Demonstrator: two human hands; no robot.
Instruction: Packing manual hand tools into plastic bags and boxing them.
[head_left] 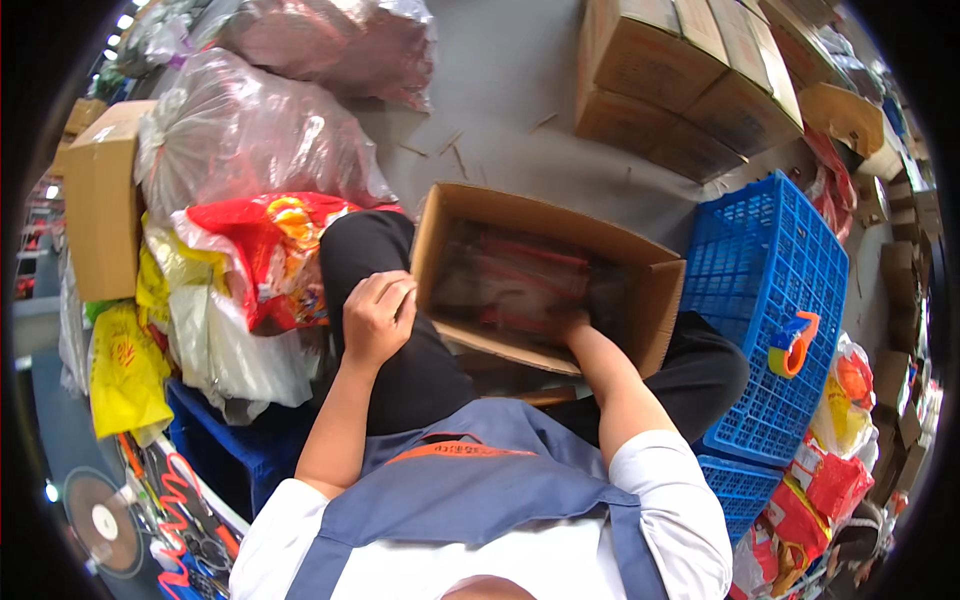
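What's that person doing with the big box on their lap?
A seated person in a blue apron holds an open cardboard box tilted on their lap. The left hand grips the box's near left edge, while the right hand reaches down inside, among dark and red packets that are too blurred to make out. A blue plastic crate with a tape dispenser hooked on it stands at the person's right, and stuffed plastic bags pile up on the left.
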